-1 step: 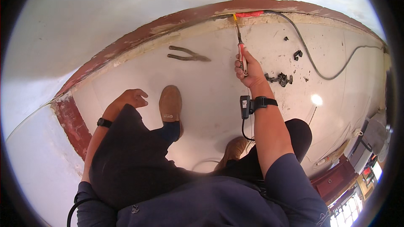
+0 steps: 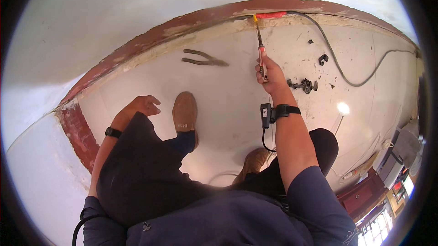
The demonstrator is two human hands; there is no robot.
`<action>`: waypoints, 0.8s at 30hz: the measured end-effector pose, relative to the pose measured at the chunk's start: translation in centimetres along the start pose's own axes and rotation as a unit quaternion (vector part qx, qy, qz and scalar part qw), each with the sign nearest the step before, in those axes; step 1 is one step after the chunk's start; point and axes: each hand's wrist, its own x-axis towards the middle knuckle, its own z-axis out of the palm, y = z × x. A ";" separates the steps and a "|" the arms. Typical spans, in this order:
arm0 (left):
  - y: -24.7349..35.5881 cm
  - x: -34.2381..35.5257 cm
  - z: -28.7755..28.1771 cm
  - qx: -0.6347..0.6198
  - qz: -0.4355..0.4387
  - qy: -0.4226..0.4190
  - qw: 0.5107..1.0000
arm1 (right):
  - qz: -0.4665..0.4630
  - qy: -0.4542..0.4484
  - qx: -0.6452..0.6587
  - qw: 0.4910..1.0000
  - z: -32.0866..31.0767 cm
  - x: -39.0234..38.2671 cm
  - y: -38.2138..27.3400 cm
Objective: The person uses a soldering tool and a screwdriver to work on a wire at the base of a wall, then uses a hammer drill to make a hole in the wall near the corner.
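Note:
My right hand [image 2: 273, 76] is closed around the handle of a long-necked lighter [image 2: 262, 52], red and pale with a thin metal neck. The neck points away from me to the foot of the wall. A small yellow patch at its tip looks like a flame. Beside it, a red sleeve [image 2: 273, 15] covers part of a grey cable [image 2: 325, 40] along the wall base. My left hand [image 2: 145, 105] holds nothing by my left knee, its fingers loosely bent and apart. Pliers [image 2: 206, 59] with dark, spread handles lie on the floor between the hands, nearer the wall.
Black scraps [image 2: 306, 86] lie right of my right hand. The cable loops over the floor to the far right. A reddish-brown skirting strip [image 2: 182, 21] with peeling paint follows the wall. My shoes [image 2: 185, 113] stand on the pale floor. A dark red cabinet [image 2: 362, 196] is at lower right.

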 end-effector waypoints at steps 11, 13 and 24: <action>-1.4 0.2 0.0 -0.028 0.006 0.012 1.000 | 0.059 -0.139 0.141 0.978 0.5 0.1 0.1; -0.6 0.4 0.0 -0.037 0.004 0.006 0.999 | -0.001 -0.021 0.053 0.998 0.4 0.1 0.9; -0.6 0.1 0.1 -0.019 0.001 0.011 1.000 | -0.051 0.044 -0.075 0.995 0.1 -0.4 -0.5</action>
